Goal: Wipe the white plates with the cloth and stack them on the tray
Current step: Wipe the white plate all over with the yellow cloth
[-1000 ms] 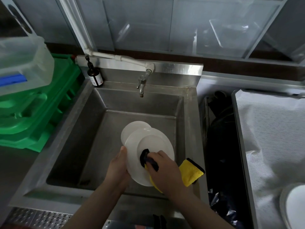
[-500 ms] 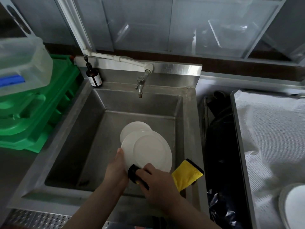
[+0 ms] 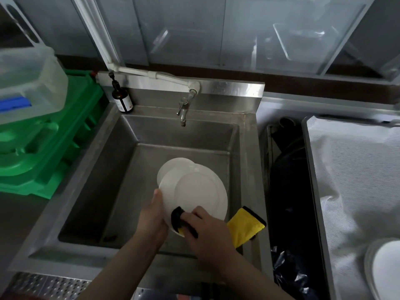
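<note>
Head view: a white plate is held tilted over the sink, near its front edge, face toward the camera. The left hand grips its left rim. The right hand, fingers curled round the yellow-and-black cloth, presses it against the plate's lower rim.

The plates are white, the cloth yellow with black edging, the crates green, and the bottle brown.
</note>
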### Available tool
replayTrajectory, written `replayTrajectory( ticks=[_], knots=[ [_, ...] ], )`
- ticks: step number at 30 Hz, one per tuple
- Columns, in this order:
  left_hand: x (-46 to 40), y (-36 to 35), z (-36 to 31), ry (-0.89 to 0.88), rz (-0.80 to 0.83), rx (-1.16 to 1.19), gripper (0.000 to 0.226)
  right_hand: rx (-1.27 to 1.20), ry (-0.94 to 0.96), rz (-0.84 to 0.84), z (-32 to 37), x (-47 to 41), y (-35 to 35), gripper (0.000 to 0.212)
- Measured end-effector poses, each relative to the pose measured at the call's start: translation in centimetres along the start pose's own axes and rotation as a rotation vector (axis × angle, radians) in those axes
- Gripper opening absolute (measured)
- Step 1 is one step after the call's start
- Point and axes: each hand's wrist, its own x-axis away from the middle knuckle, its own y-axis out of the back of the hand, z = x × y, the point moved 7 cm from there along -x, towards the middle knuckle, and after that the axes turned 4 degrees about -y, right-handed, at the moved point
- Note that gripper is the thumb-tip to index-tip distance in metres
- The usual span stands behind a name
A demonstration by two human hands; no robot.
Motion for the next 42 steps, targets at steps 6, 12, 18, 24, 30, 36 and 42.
replayTrajectory(
  ticks=[6,12,18,24,30,36,42],
  knots=[
    [0.6,-0.8,-0.6,-0.052,0.088,-0.018,0.053,-0.087,-0.141,-0.132,-2.4,-1.0,1.5,0.019],
    [0.4,-0.1,-0.3,-0.062,0.078,-0.036,0.037,0.009,-0.150,-0.149,-4.7,-1.3,2.1,0.022],
    [0.5,0.4,-0.4,-0.052,0.045,-0.072,0.031,0.023,-0.182,-0.189,-6.3,-1.8,3.1,0.026],
    [0.4,0.8,-0.7,-0.090,0.052,-0.118,0.030,-0.089,-0.346,-0.167,-8.2,-2.4,3.2,0.017],
    [0.6,1.5,-0.7,-0.050,0.029,-0.124,0.036,-0.359,-0.594,-0.165,-10.9,-3.0,4.5,0.012],
    [0.6,1.8,-0.8,-0.035,0.017,-0.114,0.043,-0.406,-0.607,-0.126,-11.5,-3.6,5.6,0.010],
    [0.5,2.4,-0.5,0.011,-0.058,-0.098,0.044,-0.330,-0.499,-0.069,-9.9,-2.7,4.1,0.007]
  ],
)
